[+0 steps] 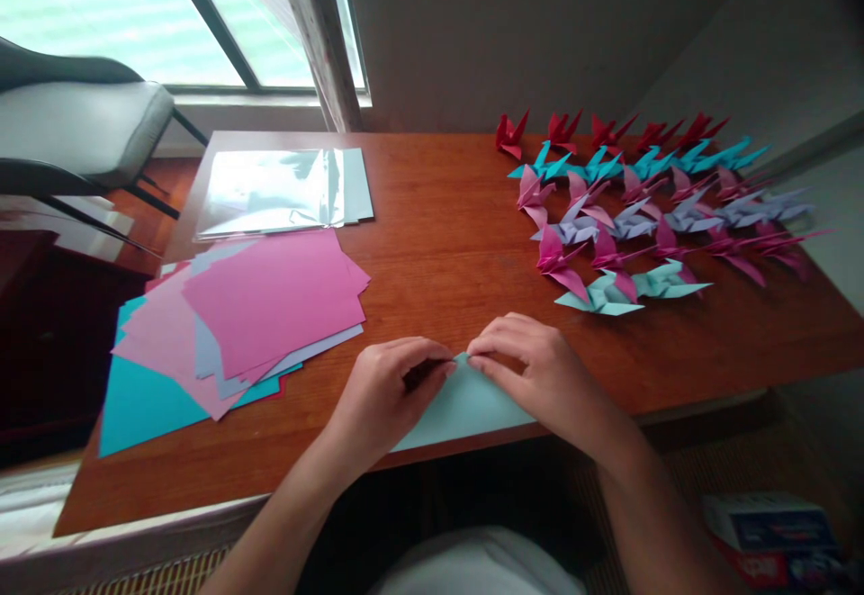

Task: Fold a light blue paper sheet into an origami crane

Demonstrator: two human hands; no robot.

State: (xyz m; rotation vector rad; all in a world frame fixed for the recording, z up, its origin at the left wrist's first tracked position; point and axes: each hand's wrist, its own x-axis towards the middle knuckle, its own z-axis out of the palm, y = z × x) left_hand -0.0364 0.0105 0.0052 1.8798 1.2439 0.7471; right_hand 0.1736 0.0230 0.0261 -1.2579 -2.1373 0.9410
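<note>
A pale mint sheet of origami paper (465, 410), folded to a triangle, lies at the table's front edge with its peak pointing away from me. My left hand (398, 383) pinches the left side of that peak between thumb and fingers. Just across from it, my right hand (526, 356) pinches the right side of the same tip. Both hands partly cover the sloping sides of the paper. Beyond my right hand stand two mint paper cranes (611, 293), the nearest of the folded birds.
Rows of red (563, 131), turquoise, pink, lavender and magenta cranes fill the table's right side. Loose coloured sheets (270, 307) overlap on the left, below a clear plastic packet of paper (270, 190). A chair (81, 127) stands by the window. Boxes (769, 523) sit at lower right.
</note>
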